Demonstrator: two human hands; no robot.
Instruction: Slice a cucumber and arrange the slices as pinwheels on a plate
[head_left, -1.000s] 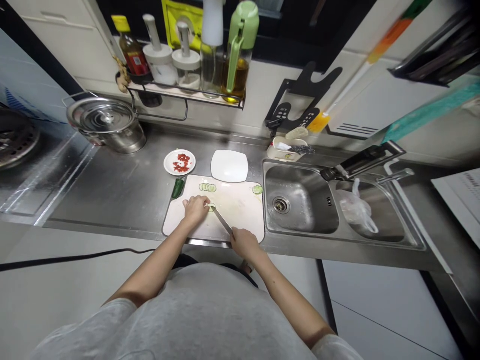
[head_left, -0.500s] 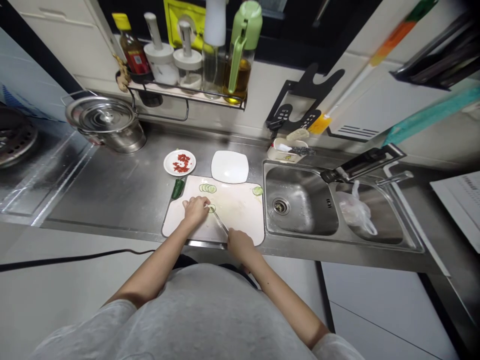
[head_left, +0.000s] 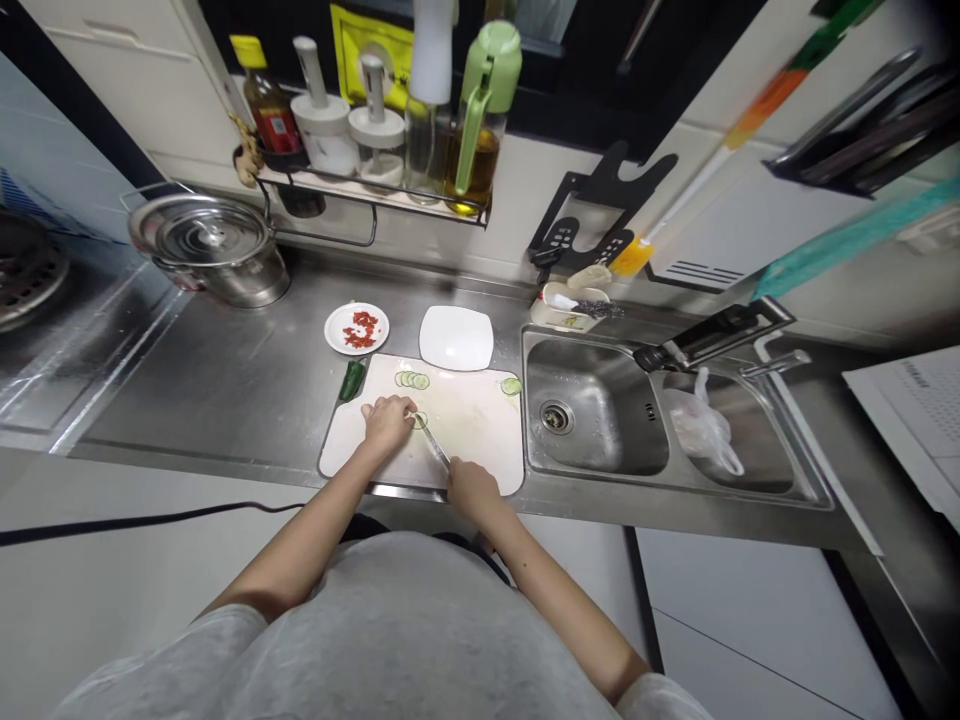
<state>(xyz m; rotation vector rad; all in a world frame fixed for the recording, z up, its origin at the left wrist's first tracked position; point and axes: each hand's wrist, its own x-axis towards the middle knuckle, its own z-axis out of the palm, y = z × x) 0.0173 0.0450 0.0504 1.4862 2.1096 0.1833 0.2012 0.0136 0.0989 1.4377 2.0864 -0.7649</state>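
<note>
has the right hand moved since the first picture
Yes, slightly left: the right hand, holding the knife, is now a bit farther from the fixed sink.

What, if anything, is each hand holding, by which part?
Right hand: knife, by the handle end. Left hand: fingers at a cucumber slice; grip unclear.

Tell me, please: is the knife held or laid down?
Held: the right hand closes around the knife, with the blade sticking out.
</note>
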